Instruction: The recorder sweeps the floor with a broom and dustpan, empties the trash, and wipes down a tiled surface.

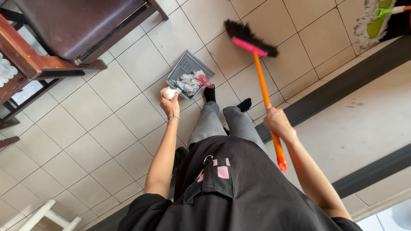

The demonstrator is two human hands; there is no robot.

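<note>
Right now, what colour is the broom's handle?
Orange, with a pink head and black bristles; the broom shows plainly in the head view.

One grey plastic dustpan (pixel 189 70) holding crumpled paper waste; one broom with an orange handle, pink head and black bristles (pixel 257 55); one flat mop with a green head and pale fringe (pixel 373 21); one dark wooden chair with a brown cushioned seat (pixel 77 25); one white stool (pixel 49 216); two hands, left hand (pixel 169 102) and right hand (pixel 277 122); two black-socked feet (pixel 227 99).

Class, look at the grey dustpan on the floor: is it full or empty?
Partly full. The grey dustpan holds a heap of crumpled white scraps and a pink piece; its far end is bare.
</note>
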